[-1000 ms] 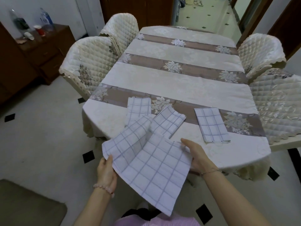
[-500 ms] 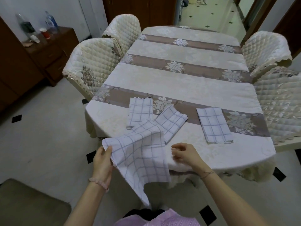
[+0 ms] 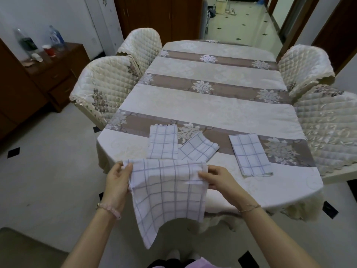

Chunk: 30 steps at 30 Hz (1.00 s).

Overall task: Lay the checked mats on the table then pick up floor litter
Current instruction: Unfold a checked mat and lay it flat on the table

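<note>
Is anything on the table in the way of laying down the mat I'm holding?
Yes: the left folded mat and the slanted folded mat lie directly beyond the held mat. Bare tablecloth shows between them and the right folded mat.

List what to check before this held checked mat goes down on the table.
1. Left hand grip on the white blue-checked cloth mat: ok, pinches its top left corner.
2. Right hand grip: ok, pinches the top right corner.
3. Mat flat: not ok, its lower part hangs below the table edge.
4. Room on the cream-and-brown floral tablecloth: not ok, the left folded checked mat and askew middle folded mat lie right beyond its top edge.
5. Floor litter located: cannot tell.
</note>
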Each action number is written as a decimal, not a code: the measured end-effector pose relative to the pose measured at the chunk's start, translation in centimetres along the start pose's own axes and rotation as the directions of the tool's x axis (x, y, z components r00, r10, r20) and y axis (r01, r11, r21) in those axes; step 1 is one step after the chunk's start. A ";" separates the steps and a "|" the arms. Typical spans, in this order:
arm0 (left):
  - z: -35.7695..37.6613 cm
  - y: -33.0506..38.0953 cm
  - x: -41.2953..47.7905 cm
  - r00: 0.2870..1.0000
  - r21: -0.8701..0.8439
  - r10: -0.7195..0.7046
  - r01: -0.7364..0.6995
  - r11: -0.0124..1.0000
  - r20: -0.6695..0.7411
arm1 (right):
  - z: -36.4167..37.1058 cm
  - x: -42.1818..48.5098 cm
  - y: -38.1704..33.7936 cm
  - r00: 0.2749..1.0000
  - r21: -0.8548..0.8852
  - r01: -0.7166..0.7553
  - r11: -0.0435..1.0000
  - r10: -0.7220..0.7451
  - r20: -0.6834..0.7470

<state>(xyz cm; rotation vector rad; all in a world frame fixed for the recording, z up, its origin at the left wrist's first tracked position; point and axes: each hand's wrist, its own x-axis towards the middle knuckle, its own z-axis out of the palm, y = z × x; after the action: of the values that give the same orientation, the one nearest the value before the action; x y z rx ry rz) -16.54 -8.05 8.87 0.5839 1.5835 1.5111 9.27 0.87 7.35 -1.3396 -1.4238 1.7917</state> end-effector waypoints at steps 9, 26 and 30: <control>5.3 4.7 2.5 0.978 -0.015 0.146 -0.145 0.989 0.151 | -3.9 -3.5 -3.7 0.965 0.168 0.230 0.959 -0.203 -0.163; 9.8 -3.9 7.5 0.997 0.503 -0.044 0.007 0.864 0.062 | -4.4 -2.6 5.4 0.935 0.120 -0.238 0.964 0.260 -0.240; 9.6 -3.9 2.0 0.948 0.669 0.251 -0.317 0.672 0.197 | -3.8 -3.2 4.9 0.930 0.179 -0.194 0.965 0.239 -0.279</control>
<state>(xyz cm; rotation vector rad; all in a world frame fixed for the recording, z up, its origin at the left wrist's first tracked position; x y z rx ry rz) -8.90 -1.68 5.43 1.3635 2.0559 1.0183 14.92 -1.72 4.14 -1.6581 -0.9948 1.6992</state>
